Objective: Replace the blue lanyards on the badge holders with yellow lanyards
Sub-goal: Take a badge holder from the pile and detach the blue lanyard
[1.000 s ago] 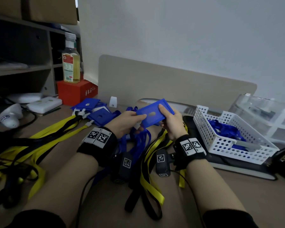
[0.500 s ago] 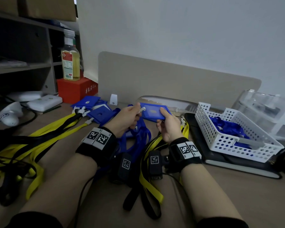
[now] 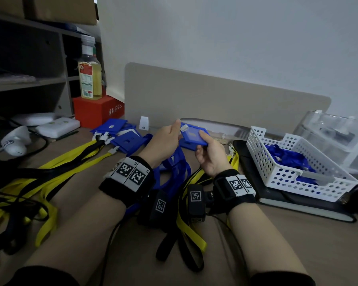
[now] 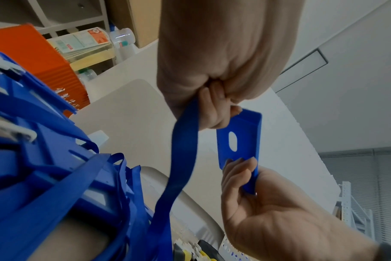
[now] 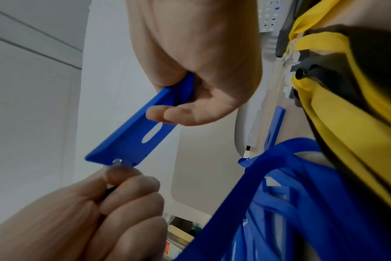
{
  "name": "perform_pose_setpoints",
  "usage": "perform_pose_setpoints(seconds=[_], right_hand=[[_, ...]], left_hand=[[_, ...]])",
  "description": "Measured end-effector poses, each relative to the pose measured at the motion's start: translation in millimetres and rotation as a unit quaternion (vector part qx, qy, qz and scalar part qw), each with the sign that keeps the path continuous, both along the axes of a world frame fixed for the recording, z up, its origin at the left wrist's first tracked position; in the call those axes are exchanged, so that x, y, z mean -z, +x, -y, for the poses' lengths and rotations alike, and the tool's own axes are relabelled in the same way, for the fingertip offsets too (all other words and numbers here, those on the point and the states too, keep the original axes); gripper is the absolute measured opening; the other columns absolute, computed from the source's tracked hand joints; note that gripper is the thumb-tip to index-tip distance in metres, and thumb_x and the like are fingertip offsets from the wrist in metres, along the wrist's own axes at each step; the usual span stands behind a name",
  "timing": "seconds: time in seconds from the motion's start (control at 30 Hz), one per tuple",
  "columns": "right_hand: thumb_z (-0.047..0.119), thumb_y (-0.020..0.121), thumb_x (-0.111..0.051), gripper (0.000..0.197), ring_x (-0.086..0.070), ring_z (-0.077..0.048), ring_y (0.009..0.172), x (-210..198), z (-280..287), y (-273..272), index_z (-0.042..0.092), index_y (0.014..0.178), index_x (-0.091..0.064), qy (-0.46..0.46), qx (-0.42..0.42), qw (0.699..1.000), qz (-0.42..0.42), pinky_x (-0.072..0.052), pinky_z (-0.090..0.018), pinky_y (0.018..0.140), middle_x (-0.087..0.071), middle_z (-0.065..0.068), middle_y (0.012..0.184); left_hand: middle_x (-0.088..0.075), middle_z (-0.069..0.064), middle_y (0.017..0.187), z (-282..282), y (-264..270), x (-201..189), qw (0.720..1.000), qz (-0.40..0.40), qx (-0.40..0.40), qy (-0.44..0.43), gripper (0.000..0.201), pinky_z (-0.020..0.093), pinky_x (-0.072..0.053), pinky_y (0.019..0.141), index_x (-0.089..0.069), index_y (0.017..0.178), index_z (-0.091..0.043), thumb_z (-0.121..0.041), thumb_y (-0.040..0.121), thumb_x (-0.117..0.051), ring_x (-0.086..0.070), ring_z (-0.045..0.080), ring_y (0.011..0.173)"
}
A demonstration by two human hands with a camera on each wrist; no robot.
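Nearest, yellow lanyards [image 3: 191,234] lie on the desk below the blue badge holder [image 3: 193,137]. The right hand [image 3: 210,155] pinches the holder's near end; the left hand [image 3: 163,139] pinches the clip [image 3: 184,127] of its blue lanyard [image 4: 181,159]. Right of it, a white basket [image 3: 293,162].

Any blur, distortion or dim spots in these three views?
Head view: dim, wide-angle bend in the beige desk divider. Left wrist view: blue lanyard strap motion-blurred. Right wrist view: left hand soft, blue plastic badge holder sharp.
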State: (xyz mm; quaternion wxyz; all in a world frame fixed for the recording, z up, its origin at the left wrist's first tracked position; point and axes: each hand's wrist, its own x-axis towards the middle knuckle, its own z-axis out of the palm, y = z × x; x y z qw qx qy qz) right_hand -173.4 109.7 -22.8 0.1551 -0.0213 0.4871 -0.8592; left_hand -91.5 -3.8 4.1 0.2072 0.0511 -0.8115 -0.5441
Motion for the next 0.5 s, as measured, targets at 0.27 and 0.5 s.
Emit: perform_pose_setpoints(seconds=[0.27, 0.5], right_hand=[[0.017, 0.092, -0.062, 0.009, -0.051, -0.004, 0.036, -2.7, -5.4, -3.2, 0.01, 0.088, -0.058, -0.024, 0.039, 0.999, -0.004, -0.044, -0.014, 0.037, -0.063, 0.0, 0.058], [0.015, 0.092, -0.061, 0.007, -0.051, -0.005, 0.037, -0.6, -3.9, -3.3, 0.01, 0.089, -0.057, -0.047, 0.042, 0.998, -0.002, -0.044, -0.014, 0.038, -0.063, 0.001, 0.057]], left_hand=[[-0.026, -0.004, 0.056, 6.6, -2.1, -2.0, 0.993, 0.059, 0.038, 0.093, 0.024, 0.016, -0.015, 0.037, -0.04, 0.072, -0.015, -0.015, 0.096, -0.039, -0.018, 0.007, 0.037], [-0.025, -0.006, 0.054, 13.1, 2.2, -5.3, 0.987, 0.082, 0.039, 0.132, 0.026, 0.018, -0.014, 0.037, -0.055, 0.072, -0.014, -0.019, 0.096, -0.049, -0.017, 0.008, 0.041]])
